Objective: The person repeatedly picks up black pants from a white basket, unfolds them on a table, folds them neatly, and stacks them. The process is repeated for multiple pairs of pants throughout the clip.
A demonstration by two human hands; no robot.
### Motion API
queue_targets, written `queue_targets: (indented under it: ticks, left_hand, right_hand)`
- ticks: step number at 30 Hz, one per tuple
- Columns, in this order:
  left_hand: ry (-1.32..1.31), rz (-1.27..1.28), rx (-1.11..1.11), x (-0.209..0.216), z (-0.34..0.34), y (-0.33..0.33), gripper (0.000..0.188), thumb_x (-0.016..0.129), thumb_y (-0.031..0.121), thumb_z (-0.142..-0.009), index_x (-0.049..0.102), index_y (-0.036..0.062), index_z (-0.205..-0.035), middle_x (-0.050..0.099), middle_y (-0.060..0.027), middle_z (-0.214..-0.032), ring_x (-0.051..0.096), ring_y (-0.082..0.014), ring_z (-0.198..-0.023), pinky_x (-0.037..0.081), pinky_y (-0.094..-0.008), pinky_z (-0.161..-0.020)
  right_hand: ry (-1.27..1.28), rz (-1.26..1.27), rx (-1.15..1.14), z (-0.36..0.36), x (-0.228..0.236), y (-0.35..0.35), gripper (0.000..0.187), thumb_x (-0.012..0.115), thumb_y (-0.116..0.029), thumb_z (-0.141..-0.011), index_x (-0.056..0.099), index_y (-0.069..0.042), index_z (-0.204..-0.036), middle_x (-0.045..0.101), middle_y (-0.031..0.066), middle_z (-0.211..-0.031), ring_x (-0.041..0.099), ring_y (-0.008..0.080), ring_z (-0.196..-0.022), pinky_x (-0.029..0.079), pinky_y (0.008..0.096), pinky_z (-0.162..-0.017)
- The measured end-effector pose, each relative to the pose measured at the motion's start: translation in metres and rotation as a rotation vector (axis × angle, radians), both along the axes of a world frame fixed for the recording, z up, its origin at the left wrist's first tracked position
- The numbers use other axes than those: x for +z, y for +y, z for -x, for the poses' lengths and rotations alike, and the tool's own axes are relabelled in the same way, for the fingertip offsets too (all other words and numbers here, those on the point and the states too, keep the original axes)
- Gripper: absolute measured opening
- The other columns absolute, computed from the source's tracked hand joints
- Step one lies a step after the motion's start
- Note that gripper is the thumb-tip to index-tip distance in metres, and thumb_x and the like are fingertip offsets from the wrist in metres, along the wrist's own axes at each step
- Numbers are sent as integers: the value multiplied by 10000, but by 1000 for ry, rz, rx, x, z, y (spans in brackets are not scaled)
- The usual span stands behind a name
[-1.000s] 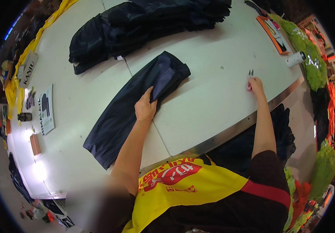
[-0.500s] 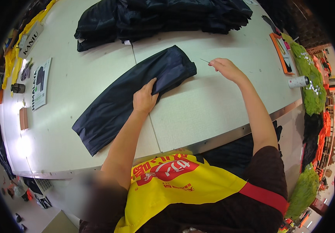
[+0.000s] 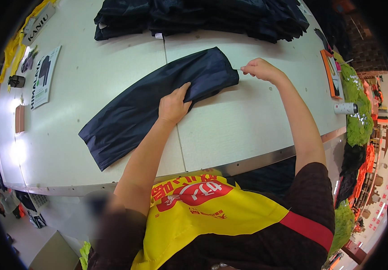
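Observation:
A long dark navy cloth piece (image 3: pixel 133 108), shaped like a sleeve or trouser leg, lies slantwise across the table. My left hand (image 3: pixel 174 105) rests on its lower edge near the right end, fingers stretched out over the cloth. Just off that right end, my right hand (image 3: pixel 259 70) is closed in a pinch. A thin, needle-like object (image 3: pixel 239 69) sticks out from its fingertips toward the cloth's end; its exact kind is too small to tell.
Dark garments (image 3: pixel 203 18) are heaped along the far side. At the right stand an orange-edged tray (image 3: pixel 330 74) and a white cylinder (image 3: pixel 345 108). On the left lie a printed sheet (image 3: pixel 46 77), a dark cup (image 3: pixel 16 81) and a brown block (image 3: pixel 19 119). The table's metal edge (image 3: pixel 230 167) runs before me.
The thin object in my right hand has come up to the cloth's right end. My left hand stays on the cloth. The whole view has shifted slightly.

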State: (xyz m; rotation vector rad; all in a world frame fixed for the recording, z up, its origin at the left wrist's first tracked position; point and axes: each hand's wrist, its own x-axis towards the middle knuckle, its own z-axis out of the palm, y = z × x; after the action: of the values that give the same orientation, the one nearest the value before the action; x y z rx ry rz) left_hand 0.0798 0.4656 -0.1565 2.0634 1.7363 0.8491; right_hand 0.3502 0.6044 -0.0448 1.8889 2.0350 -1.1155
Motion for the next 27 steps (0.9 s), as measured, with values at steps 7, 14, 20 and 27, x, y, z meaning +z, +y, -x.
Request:
queue_targets:
  ticks: [7, 14, 20, 27]
  left_hand:
    - [32, 32, 11, 4, 0, -1, 553, 695, 236, -700, 496, 171, -1212, 632, -102, -985, 625, -298, -812, 515, -374, -714]
    - [21, 42, -6, 4, -2, 0, 545, 679, 244, -717, 490, 160, -1221, 627, -94, -967, 619, -291, -810, 506, -378, -705]
    - [-13, 1, -11, 6, 0, -1, 535, 643, 201, -731, 485, 178, -1242, 618, -96, -901, 612, -294, -781, 502, -380, -676]
    - [134, -167, -16, 45, -10, 5, 508, 631, 156, -716, 527, 186, -1212, 572, -65, -771, 584, -267, -692, 467, -386, -604]
  right_hand:
    - [99, -181, -171, -16, -3, -6, 346, 537, -362, -807, 658, -39, -836, 599, 110, -822, 539, 219, -791, 430, 347, -720]
    - [-442, -608, -426, -147, -80, -72, 363, 485, -357, -861, 603, -31, -968, 605, 193, -922, 566, 371, -853, 449, 431, -756]
    - [-318, -847, -149, -119, -90, -98, 475, 562, -319, -840, 519, -9, -1197, 482, 225, -1244, 444, 346, -1168, 360, 410, -965]
    - [788, -250, -394, 20, -97, -58, 514, 634, -254, -806, 482, 19, -1214, 596, 159, -1072, 571, 215, -969, 445, 301, -824]
